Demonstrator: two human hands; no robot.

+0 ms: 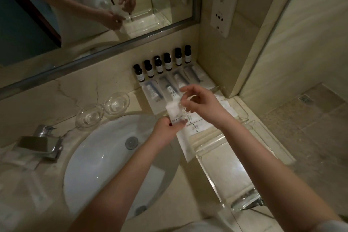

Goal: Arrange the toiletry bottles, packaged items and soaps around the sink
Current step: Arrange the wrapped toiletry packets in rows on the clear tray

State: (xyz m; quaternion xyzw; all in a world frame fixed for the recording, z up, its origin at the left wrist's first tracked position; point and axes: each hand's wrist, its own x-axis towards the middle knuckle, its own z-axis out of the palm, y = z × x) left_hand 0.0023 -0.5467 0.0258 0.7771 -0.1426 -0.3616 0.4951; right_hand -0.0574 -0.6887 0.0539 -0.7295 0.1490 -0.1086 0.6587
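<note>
Over the right rim of the sink, both hands held a white packet: the left hand gripped its lower end, the right hand pinched its top. Six bottles lined the back edge of the bench. Next, it likely needed laying flat beside the other packets.

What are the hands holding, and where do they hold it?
A small white packet, held above the edge of the sink. The left hand grips its lower end and the right hand pinches its upper end.
</note>
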